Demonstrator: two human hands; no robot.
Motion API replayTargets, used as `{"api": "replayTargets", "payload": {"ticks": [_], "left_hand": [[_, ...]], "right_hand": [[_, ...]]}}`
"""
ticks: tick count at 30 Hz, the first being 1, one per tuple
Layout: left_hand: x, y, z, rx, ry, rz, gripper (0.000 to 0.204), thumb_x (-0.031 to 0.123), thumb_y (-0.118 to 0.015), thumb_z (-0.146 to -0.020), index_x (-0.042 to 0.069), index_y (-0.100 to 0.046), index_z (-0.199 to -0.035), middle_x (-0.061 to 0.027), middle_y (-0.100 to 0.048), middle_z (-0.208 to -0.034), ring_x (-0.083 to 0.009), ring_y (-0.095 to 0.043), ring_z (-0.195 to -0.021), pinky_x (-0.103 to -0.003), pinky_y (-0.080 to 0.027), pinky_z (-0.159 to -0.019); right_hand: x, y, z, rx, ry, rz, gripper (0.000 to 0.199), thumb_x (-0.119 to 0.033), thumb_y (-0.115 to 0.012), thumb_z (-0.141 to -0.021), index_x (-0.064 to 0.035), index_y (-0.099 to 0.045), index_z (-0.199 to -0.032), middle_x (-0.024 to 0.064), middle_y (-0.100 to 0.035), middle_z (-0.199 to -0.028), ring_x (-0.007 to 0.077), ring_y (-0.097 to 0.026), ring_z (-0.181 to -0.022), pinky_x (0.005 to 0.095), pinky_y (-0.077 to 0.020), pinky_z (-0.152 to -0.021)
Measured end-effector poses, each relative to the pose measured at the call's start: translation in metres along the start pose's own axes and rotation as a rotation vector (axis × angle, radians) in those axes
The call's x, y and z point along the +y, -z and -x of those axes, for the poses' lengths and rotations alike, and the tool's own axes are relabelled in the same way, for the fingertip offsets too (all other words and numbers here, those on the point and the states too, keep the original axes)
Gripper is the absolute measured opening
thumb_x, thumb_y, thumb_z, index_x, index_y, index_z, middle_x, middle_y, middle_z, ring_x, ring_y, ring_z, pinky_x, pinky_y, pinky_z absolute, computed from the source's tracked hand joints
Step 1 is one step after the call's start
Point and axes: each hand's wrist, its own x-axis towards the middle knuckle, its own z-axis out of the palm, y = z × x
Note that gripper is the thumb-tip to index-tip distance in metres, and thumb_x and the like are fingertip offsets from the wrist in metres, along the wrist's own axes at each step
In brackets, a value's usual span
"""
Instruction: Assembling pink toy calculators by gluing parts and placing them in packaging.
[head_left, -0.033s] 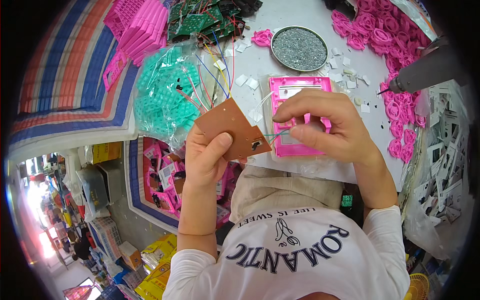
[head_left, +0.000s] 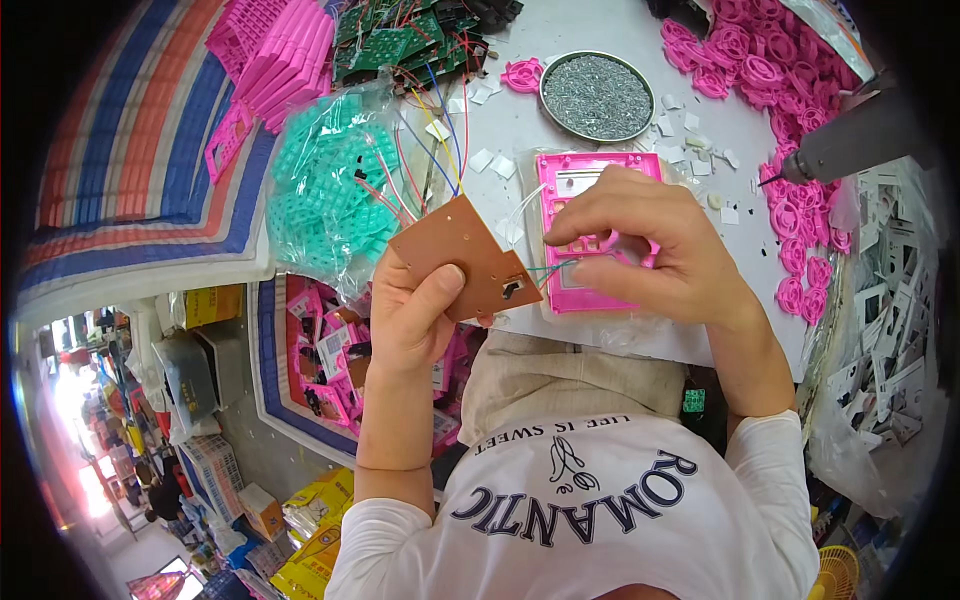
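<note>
Hands first: left hand (head_left: 415, 315) is closed around a brown circuit board (head_left: 465, 262), thumb pressed on its face, board held up off the desk and tilted. Right hand (head_left: 640, 245) pinches thin wires (head_left: 545, 268) that run from the board's edge, fingers curled tight, resting over a pink plastic casing (head_left: 600, 235) lying flat on the white desk (head_left: 520, 110) just under that hand. Coloured leads (head_left: 430, 150) run from the board's far edge away from the left hand toward a heap of green circuit boards (head_left: 400, 40). Beyond the left hand: clear bag of teal keypad pieces (head_left: 325, 190), then stacked pink panels (head_left: 280, 55). Beyond the right hand: round metal dish of small screws (head_left: 597, 95), scattered white chips, pile of pink ring parts (head_left: 760, 70); grey power screwdriver (head_left: 850, 140) hangs off to its outer side. Progress, my read: board is wired but not seated in the casing; no screws look driven yet, so fitting and fastening appear left.
</note>
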Motion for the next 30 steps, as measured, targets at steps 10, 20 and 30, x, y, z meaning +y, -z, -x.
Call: {"api": "replayTargets", "payload": {"ticks": [10,20,30], "left_hand": [[-0.004,-0.005,-0.003,-0.091,0.036,0.008,0.047,0.023,-0.068,-0.094,-0.003,-0.051,-0.129,-0.0304,-0.066,-0.111,-0.0267,-0.069,-0.065,-0.03,-0.05,-0.04],[0.001,-0.016,-0.001,-0.182,0.034,0.028,0.048,0.034,-0.058,-0.1,-0.004,-0.045,-0.127,-0.0316,-0.065,-0.093,-0.0322,-0.066,-0.054,-0.036,-0.05,-0.035],[-0.005,-0.024,0.0,-0.273,0.109,0.016,0.044,0.024,-0.057,-0.102,-0.007,-0.05,-0.134,-0.0233,-0.067,-0.117,-0.0302,-0.072,-0.096,-0.04,-0.06,-0.077]], "right_hand": [[0.004,0.009,-0.003,0.013,-0.024,0.17,0.013,-0.017,-0.068,-0.092,-0.0052,-0.071,-0.097,0.0076,-0.071,-0.086,0.0164,-0.065,-0.072,0.0324,-0.0505,-0.06],[0.004,-0.004,0.005,-0.335,-0.675,-0.626,0.032,-0.032,-0.052,-0.105,-0.0033,-0.064,-0.113,0.0072,-0.07,-0.083,0.0055,-0.057,-0.057,0.0208,-0.0366,-0.044],[0.009,-0.007,0.018,0.027,-0.502,-0.759,0.041,-0.028,-0.055,-0.103,-0.0028,-0.057,-0.136,0.0044,-0.067,-0.091,0.0039,-0.054,-0.063,0.0191,-0.0383,-0.053]]}}
